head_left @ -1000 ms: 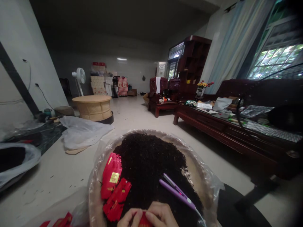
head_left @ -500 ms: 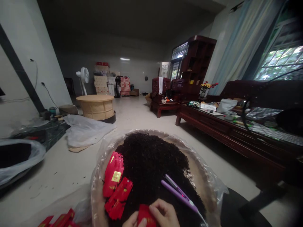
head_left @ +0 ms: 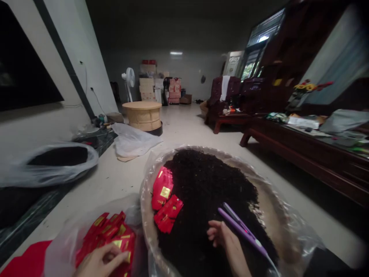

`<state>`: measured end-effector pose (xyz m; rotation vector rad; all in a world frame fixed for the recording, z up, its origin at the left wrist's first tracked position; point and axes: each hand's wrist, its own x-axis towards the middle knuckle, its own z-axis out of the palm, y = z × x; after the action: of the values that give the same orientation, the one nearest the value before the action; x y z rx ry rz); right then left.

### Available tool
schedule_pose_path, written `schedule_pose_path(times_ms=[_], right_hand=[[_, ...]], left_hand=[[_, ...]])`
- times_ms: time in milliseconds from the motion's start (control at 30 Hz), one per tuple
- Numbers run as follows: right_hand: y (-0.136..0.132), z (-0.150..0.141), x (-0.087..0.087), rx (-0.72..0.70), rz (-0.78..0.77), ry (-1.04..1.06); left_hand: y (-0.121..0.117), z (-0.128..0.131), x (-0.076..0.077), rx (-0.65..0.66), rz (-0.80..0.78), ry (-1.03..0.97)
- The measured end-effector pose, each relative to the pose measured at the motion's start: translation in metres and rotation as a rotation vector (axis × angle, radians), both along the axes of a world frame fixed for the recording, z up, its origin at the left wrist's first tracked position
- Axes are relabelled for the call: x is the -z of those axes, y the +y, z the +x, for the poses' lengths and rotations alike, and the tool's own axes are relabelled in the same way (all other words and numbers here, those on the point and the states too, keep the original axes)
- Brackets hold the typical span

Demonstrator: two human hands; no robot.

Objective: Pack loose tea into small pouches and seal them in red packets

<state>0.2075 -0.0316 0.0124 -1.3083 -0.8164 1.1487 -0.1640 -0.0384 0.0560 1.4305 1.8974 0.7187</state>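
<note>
Head view – purple sealer [head_left: 241, 231], long axis diagonal, tip up-left, beside right hand [head_left: 220, 235]

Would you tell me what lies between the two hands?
In the head view, between left hand and right hand: basket rim and dark tea leaves.

The pale floor [head_left: 198, 129] holds a big round tray [head_left: 145, 215] — and a white plastic sheet [head_left: 131, 140].

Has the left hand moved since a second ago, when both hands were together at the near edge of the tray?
Yes. The left hand has gone left, off the tray, onto the red packets in the bag beside it.
</note>
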Motion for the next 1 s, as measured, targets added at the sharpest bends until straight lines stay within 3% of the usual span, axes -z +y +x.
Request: schedule_pose_path(times_ms=[67,167,333,433,567,800,1000], right_hand=[[0.002,0.000,-0.001,0.002,0.007,-0.026],[0.003,-0.002,-0.001,0.004,0.032,-0.120],[-0.002,0.000,0.007,-0.066,0.083,-0.395],[-0.005,0.004,0.016,-0.099,0.165,-0.561],[-0.005,0.008,0.021,-0.089,0.256,-0.702],[-0.004,0.021,0.019,0.012,0.352,-0.930],[0.000,0.052,0.056,0.099,0.393,-1.102]], left_hand=[[-0.001,0.001,-0.012,0.027,-0.031,0.130],[0.017,0.041,-0.016,0.125,0.090,0.155],[0.071,0.133,0.011,0.323,0.114,0.334],[0.093,0.162,0.026,0.321,0.058,0.400],[0.099,0.169,0.036,0.305,-0.007,0.447],[0.097,0.161,0.042,0.355,-0.026,0.356],[0.098,0.167,0.036,0.324,-0.039,0.399]])
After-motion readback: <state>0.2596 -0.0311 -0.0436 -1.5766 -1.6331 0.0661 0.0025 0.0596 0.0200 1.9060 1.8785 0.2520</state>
